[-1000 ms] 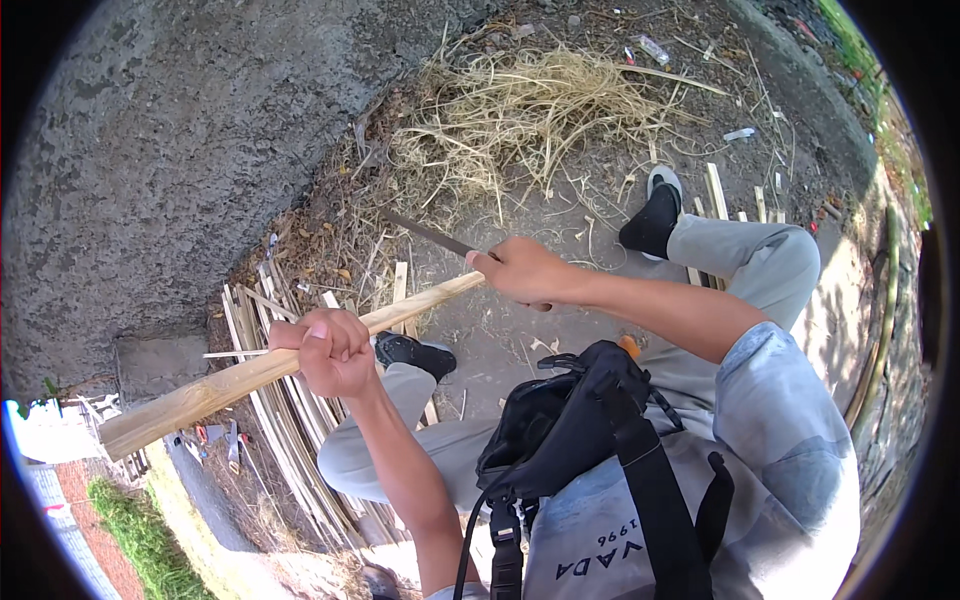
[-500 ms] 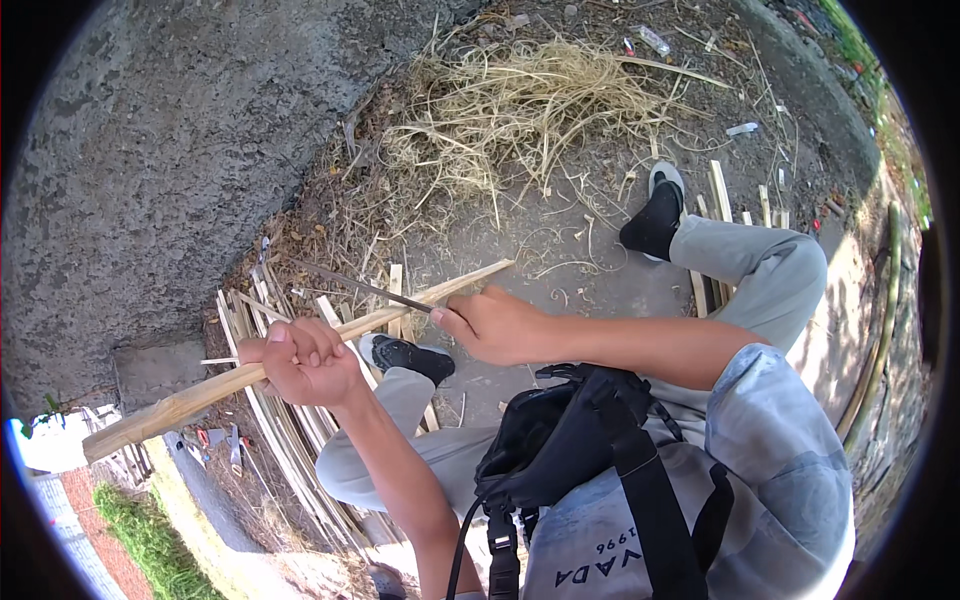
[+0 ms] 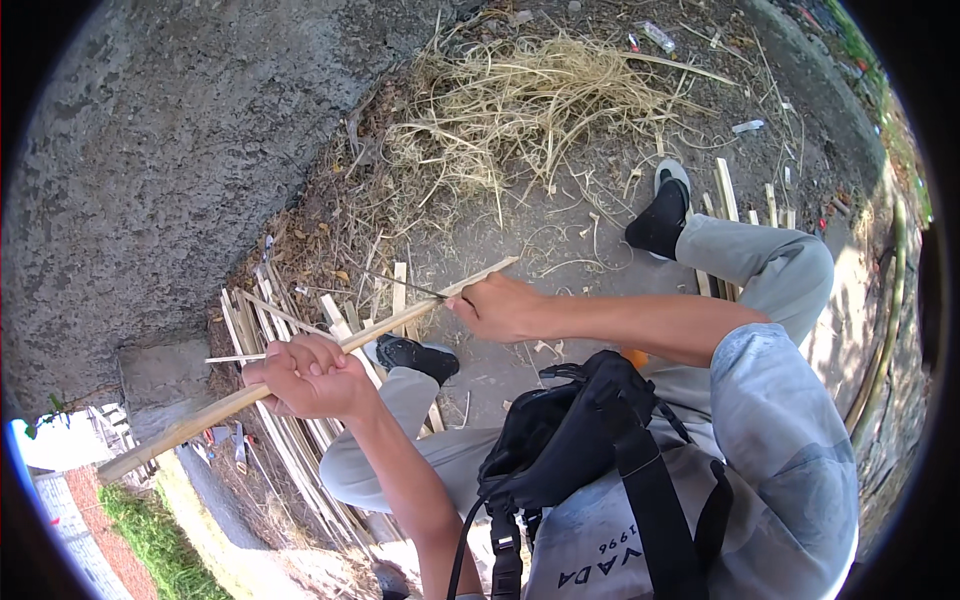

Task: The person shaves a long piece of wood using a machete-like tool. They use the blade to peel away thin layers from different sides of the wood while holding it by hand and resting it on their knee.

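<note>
A long pale strip of split bamboo or wood slants across in front of me, its thicker end low at the left and its thin tip up to the right. My left hand is closed around it near the middle. My right hand grips a knife whose thin dark blade points up and left. The blade crosses the strip close to my right fingers; its handle is hidden in the fist.
Bundles of similar strips lie at my left, with more beside my right leg. Curly pale shavings are heaped ahead. A rough concrete slab fills the far left. A black bag hangs at my front.
My right hand and the knife have shifted slightly up along the strip, and the blade's angle has turned a little. The strip has tilted and moved slightly; my left hand keeps its grip.
</note>
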Motion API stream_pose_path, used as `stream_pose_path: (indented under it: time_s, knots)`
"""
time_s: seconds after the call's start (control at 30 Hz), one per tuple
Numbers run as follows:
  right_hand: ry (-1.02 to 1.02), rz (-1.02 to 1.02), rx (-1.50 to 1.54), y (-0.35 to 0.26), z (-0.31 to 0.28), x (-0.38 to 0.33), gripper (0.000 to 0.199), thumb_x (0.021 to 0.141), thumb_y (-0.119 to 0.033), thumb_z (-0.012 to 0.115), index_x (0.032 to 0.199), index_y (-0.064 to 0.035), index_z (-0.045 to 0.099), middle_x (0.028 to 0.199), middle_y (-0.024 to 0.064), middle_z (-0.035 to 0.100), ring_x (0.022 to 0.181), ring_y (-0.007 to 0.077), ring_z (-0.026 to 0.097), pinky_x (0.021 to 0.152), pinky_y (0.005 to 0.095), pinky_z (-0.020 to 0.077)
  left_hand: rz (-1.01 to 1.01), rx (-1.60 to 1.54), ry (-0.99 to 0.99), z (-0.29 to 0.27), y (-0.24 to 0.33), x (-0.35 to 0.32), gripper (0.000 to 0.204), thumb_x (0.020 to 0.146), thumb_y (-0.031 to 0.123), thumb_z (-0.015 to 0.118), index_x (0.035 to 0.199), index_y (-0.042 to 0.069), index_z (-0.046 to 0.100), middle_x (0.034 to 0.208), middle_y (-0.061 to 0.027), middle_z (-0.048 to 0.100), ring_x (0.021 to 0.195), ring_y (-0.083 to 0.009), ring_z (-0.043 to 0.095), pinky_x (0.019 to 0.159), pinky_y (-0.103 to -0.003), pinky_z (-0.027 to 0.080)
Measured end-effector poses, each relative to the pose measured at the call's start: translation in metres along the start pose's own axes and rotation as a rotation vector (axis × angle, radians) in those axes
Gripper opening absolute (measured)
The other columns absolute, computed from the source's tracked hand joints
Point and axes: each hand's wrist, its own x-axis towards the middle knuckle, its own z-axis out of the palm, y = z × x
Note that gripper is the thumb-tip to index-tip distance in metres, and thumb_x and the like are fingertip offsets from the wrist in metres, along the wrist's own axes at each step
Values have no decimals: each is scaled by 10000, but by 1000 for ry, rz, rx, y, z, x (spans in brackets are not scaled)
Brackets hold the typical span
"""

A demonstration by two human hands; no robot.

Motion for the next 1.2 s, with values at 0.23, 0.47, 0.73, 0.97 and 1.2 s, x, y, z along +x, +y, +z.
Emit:
stream_pose_path:
  time_s: [0.23,0.47,0.73,0.97,1.2]
  knots:
    - [15,-7,-4,-28,-19,-16,471,961,-341,411,833,53,635,687,288,604,711,480,607,726,531,497,-14,-10,-47,-1,5,-6,271,849,32,472,662,140,308,429,34,226,288,-52,240,236,-209,214]
    - [-135,-4,2,-40,-33,-28,455,973,-351,394,904,35,625,730,264,610,754,446,616,739,518,488,-30,3,-72,2,10,-7,253,834,28,466,679,131,294,424,31,213,281,-58,241,231,-204,230]
    - [-98,26,79,-30,-33,-19,474,981,-360,365,906,26,631,777,274,615,820,445,607,803,491,478,-23,-6,-112,4,7,-6,253,839,33,465,685,130,289,433,25,222,282,-62,236,235,-207,218]
    - [-103,128,1,6,-22,-2,438,976,-337,388,971,24,636,878,278,620,915,421,589,833,479,469,-84,-96,-217,-1,1,-6,221,849,49,463,735,115,285,439,14,206,292,-71,234,245,-213,215]
    - [-13,-21,63,-12,-23,-17,450,976,-342,393,917,38,627,736,264,606,760,435,608,761,485,486,-108,-195,-352,1,7,-8,215,851,22,443,731,103,284,432,-3,244,299,-75,220,250,-222,225]
